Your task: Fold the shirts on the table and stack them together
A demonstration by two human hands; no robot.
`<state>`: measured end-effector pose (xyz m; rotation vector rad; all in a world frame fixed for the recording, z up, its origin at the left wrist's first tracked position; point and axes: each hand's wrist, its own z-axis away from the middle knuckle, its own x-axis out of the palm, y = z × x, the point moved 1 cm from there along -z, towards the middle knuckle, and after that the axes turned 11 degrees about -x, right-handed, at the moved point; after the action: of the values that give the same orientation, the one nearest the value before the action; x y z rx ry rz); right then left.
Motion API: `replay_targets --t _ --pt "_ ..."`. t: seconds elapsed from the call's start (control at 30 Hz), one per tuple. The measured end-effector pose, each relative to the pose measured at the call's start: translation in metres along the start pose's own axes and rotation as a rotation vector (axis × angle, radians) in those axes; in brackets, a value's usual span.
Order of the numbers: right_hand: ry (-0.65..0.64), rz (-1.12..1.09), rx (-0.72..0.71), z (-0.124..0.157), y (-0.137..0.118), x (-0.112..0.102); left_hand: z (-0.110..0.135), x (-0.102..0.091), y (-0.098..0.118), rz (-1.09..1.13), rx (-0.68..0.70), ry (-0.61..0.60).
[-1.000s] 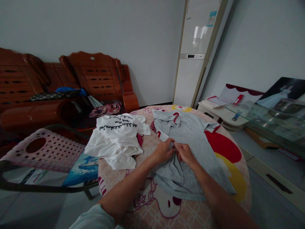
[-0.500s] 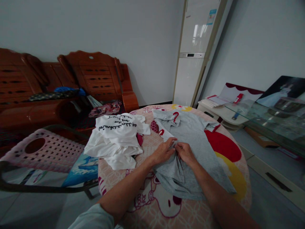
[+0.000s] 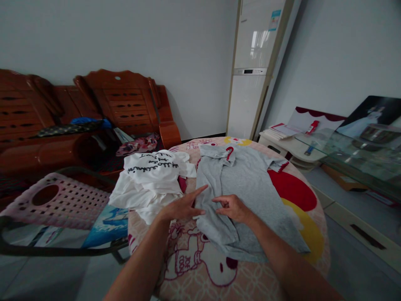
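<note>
A grey T-shirt [image 3: 250, 188] with red trim lies spread on a round table [image 3: 200, 271] covered with a cartoon-print cloth. Its left side is folded inward over the body. My left hand [image 3: 184, 205] lies flat with fingers stretched out, pressing the folded left edge of the shirt. My right hand [image 3: 231, 207] rests on the shirt just beside it, its fingers curled in a loose pinch on the grey fabric at the fold. A heap of white shirts [image 3: 153, 182] with black lettering sits on the table to the left of my hands.
A pink perforated plastic chair [image 3: 62, 200] stands left of the table, with a wooden sofa [image 3: 125, 100] behind it. A tall white air-conditioner cabinet [image 3: 253, 71] stands at the back wall. A low glass-topped cabinet [image 3: 354, 156] with papers runs along the right.
The shirt's left sleeve and side have been folded inward. My hands, pinched together at the sleeve before, have parted; the left one has opened flat on the fold.
</note>
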<state>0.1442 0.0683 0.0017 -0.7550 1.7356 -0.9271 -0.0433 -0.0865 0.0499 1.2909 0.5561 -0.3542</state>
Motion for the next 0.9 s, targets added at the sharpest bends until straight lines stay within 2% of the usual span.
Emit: replay_targets --t 0.1,0.2,0.3,0.4,0.47,0.57,0.67,0.73,0.77,0.8,0.9 --pt "-0.001 -0.052 0.002 0.000 0.002 -0.002 0.013 0.008 0.012 0.069 0.107 -0.129" --pt "-0.009 -0.089 -0.010 0.001 0.000 -0.003 0.019 0.012 0.022 0.076 0.137 -0.228" --pt "-0.040 -0.166 0.064 0.004 -0.001 -0.006 0.028 0.006 0.023 0.100 0.058 -0.353" --pt "-0.140 -0.237 0.192 0.008 -0.003 -0.008 0.041 -0.012 0.018 0.155 -0.056 -0.433" --pt "-0.192 -0.259 0.240 0.009 -0.004 -0.007 0.042 -0.029 0.018 0.125 -0.085 -0.345" --pt "-0.197 -0.251 0.244 0.009 -0.005 -0.005 0.016 -0.051 0.021 -0.021 -0.103 -0.016" --pt "-0.199 -0.240 0.238 0.007 -0.006 -0.004 -0.043 -0.061 0.020 -0.277 -0.174 0.270" --pt "-0.208 -0.241 0.235 0.007 -0.006 -0.005 -0.089 -0.061 0.013 -0.461 -0.325 0.494" --pt "-0.212 -0.241 0.234 0.007 -0.006 -0.005 -0.110 -0.060 0.008 -0.515 -0.426 0.563" --pt "-0.214 -0.241 0.235 0.007 -0.006 -0.005 -0.130 -0.059 0.002 -0.526 -0.516 0.581" --pt "-0.214 -0.250 0.246 0.008 -0.004 -0.006 -0.172 -0.052 -0.013 -0.504 -0.590 0.568"
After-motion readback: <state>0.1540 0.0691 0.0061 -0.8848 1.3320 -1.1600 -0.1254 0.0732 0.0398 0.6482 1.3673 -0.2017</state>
